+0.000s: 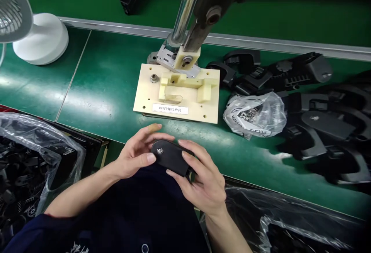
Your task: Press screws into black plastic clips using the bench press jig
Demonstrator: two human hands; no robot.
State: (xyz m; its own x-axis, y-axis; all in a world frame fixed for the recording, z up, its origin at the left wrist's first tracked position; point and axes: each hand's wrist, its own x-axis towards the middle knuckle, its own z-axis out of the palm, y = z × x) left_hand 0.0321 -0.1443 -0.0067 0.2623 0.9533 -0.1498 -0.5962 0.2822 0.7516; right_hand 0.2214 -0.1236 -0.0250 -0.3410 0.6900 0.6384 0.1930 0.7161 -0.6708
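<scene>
Both of my hands grip one small black plastic part [171,157] with a metal screw head on top, held just below the front edge of the green bench. My left hand [136,155] clasps its left end, thumb beside the screw. My right hand [201,179] wraps its right end from underneath, fingers lying over the top. Beyond them, on the bench, stands a cream fixture plate [146,96] with a white label. A press arm [188,17] comes down onto the plate's back edge.
A clear bag of small metal pieces [255,116] lies to the right of the plate. Several black plastic parts [319,121] are piled at the right. A white fan base [43,38] stands far left. Plastic-lined bins [26,168] with black parts sit below the bench.
</scene>
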